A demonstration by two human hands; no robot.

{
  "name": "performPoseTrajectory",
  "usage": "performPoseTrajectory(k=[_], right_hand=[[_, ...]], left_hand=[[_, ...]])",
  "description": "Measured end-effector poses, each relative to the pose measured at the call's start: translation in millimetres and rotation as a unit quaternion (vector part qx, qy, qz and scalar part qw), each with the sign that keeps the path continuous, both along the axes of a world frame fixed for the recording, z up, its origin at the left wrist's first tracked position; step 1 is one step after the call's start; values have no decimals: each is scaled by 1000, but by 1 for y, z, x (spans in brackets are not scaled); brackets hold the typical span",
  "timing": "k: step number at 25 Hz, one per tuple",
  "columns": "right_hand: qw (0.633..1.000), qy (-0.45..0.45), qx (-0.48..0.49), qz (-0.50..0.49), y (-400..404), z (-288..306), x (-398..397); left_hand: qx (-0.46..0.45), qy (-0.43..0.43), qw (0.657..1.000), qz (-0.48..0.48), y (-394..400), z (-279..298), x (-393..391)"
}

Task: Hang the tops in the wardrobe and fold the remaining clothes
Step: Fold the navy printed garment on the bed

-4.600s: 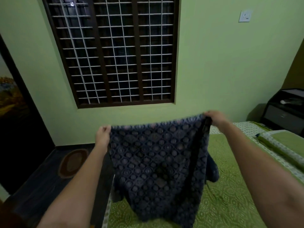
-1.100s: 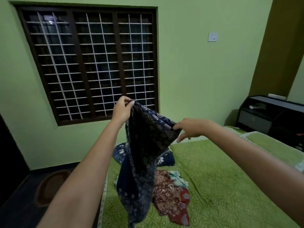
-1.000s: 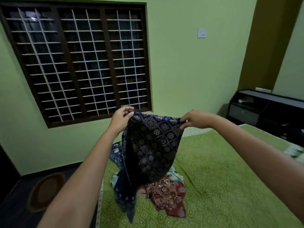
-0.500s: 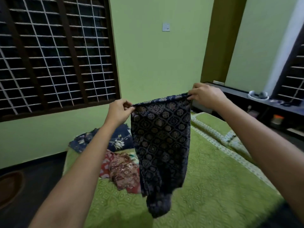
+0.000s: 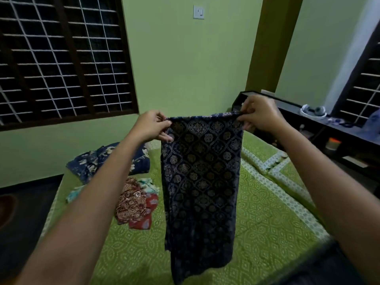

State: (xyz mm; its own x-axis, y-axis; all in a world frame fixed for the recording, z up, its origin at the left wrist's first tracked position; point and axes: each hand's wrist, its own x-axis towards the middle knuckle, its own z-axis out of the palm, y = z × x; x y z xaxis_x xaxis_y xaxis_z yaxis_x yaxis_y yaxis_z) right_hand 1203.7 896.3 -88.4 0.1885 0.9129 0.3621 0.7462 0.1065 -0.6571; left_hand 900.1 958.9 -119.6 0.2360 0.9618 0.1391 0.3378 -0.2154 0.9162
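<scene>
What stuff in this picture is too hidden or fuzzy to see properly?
- Dark patterned garment, head view: its lowest end is cut off by the bottom edge, so its type stays unclear.
- Bed: the part behind the hanging garment is hidden.
- Red printed clothes: partly covered by the left forearm.
- Small items on the dark shelf: too small and dim to name.
- Wardrobe: nowhere in view.

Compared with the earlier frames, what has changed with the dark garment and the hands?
The dark garment, first spread wide, was gathered and now hangs doubled and narrow. The left hand and right hand moved closer together. Both kept pinching its top edge; the clothes pile stayed on the bed.
</scene>
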Motion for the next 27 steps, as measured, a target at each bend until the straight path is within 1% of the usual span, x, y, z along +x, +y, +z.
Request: performPoseTrajectory(k=[1, 2, 3, 5, 6, 7, 8, 9, 11, 13, 15, 17, 20, 23, 25, 27], right_hand=[[999, 45, -1, -7, 19, -7, 12], [998, 53, -33, -18, 42, -21, 22], [996, 19, -88, -28, 72, -40, 34], [974, -63, -211, -49, 131, -86, 53], [967, -74, -236, -60, 160, -106, 60], [966, -57, -243, -69, 185, -121, 66], [968, -24, -234, -82, 211, -129, 73], [975, -5, -202, -96, 234, -132, 79], [987, -24, -107, -121, 274, -128, 94], [989, -54, -38, -132, 302, -120, 107], [990, -50, -1, -133, 313, -122, 117], [990, -49, 11, -129, 310, -142, 126], [992, -54, -35, -108, 293, -219, 140], [988, -57, -120, -80, 267, -331, 150], [978, -49, -192, -65, 248, -415, 155], [962, -44, -267, -39, 225, -499, 158]], left_hand=[[-23, -7, 1000, 3, 20, -5, 16], [-51, 9, 999, 7, 42, -18, 33], [-80, 39, 996, 12, 69, -40, 52], [-123, 87, 988, 32, 123, -92, 84], [-130, 96, 986, 46, 151, -114, 99], [-127, 98, 985, 65, 177, -131, 111], [-113, 97, 985, 84, 203, -141, 124], [-85, 95, 987, 101, 225, -144, 135], [-3, 105, 987, 123, 262, -136, 152], [68, 110, 983, 131, 287, -120, 164], [118, 97, 980, 130, 297, -119, 171], [140, 107, 977, 119, 294, -140, 175], [107, 155, 978, 89, 278, -217, 179], [43, 220, 973, 45, 251, -324, 182], [1, 272, 962, -1, 229, -401, 182], [-27, 348, 936, -50, 201, -478, 181]])
